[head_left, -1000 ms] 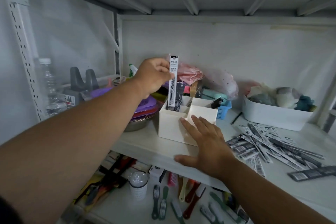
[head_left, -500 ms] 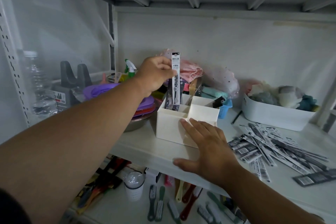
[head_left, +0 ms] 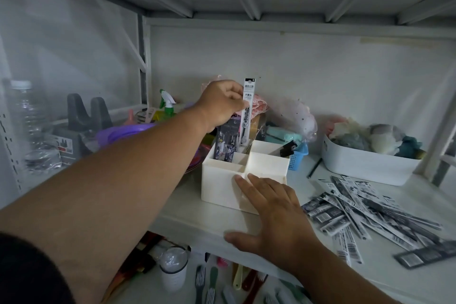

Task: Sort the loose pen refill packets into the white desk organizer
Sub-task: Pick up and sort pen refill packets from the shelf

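Note:
The white desk organizer (head_left: 219, 181) stands on the middle shelf, split into several compartments. My left hand (head_left: 220, 103) pinches a white pen refill packet (head_left: 247, 111) upright, its lower end down in a back compartment. Darker packets (head_left: 225, 142) stand in the back-left compartment beside it. My right hand (head_left: 274, 212) lies flat, fingers spread, against the organizer's front right corner. A loose pile of refill packets (head_left: 362, 210) is scattered on the shelf to the right.
A white bin (head_left: 365, 168) of soft items sits at the back right, with a small blue basket (head_left: 297, 159) behind the organizer. Purple bowls (head_left: 123, 131), a spray bottle (head_left: 166, 102) and a water bottle (head_left: 27, 118) crowd the left. Brushes lie on the lower shelf (head_left: 212, 284).
My left hand has lowered the white packet from above the organizer down into a back compartment. My right hand has stayed on the organizer's front.

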